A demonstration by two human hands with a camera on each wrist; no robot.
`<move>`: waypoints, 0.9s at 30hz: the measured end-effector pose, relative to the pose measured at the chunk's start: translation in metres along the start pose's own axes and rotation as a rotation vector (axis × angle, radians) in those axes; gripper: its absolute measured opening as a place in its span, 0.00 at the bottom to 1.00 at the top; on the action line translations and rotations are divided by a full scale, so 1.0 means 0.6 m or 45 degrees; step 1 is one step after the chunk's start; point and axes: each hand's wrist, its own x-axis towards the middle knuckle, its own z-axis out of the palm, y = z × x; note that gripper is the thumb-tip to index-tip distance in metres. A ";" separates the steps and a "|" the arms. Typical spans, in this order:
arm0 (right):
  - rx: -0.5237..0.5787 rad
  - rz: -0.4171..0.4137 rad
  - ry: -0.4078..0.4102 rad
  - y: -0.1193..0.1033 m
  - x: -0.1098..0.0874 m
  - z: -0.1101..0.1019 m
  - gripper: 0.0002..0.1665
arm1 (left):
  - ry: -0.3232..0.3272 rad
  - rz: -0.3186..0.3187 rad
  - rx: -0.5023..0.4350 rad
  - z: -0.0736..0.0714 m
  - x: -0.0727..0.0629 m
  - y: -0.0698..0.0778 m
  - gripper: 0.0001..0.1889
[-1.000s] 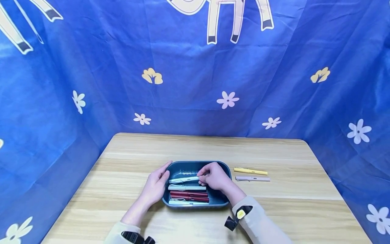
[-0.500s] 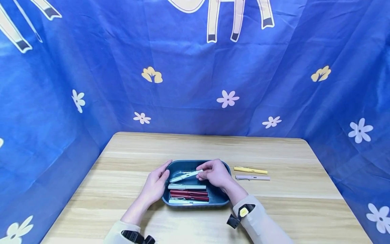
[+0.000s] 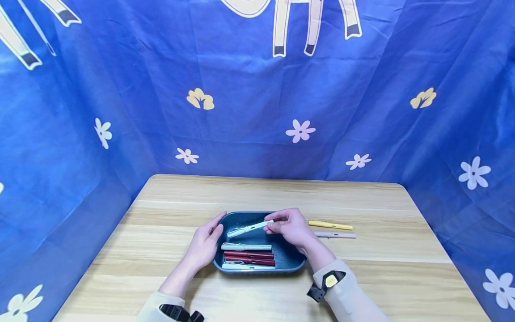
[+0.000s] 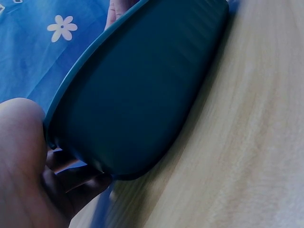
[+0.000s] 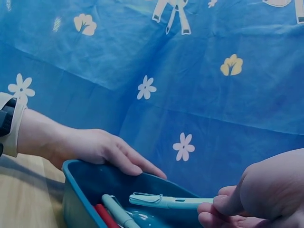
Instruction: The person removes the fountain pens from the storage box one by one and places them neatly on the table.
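My right hand [image 3: 290, 227] pinches the end of a white fountain pen [image 3: 248, 228] between thumb and fingers. In the right wrist view the pen [image 5: 164, 201] is capped, its wire clip facing up, and it overlaps the box's far wall. My left hand [image 3: 204, 243] grips the left end of a dark teal box [image 3: 287, 261], thumb at the rim and fingers outside, as the left wrist view also shows. Inside the box lie a pale blue pen [image 3: 247, 247], two dark red pens [image 3: 249, 255] and a white pen [image 3: 253, 267], side by side with clips to the left.
Right of the box, a yellow pen [image 3: 331, 225] and a lilac pen [image 3: 335, 235] lie on the wooden table [image 3: 382, 268], their left ends partly behind my right hand. A blue patterned curtain [image 3: 249, 112] hangs behind the table and along both sides.
My right hand has lifted the white pen off the box's floor, tilted its right end up and carried it rightward and back. The left hand and box have stayed in place.
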 end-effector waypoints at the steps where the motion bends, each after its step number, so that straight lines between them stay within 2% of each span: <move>1: -0.005 -0.007 0.000 -0.001 -0.001 -0.002 0.15 | 0.000 -0.001 0.003 0.000 0.000 0.000 0.24; 14: -0.017 -0.001 0.043 -0.027 -0.022 -0.033 0.15 | 0.007 -0.001 -0.001 0.000 0.001 0.000 0.23; 27: -0.039 -0.041 0.047 -0.046 -0.039 -0.063 0.17 | -0.001 -0.016 -0.011 0.000 0.000 -0.003 0.23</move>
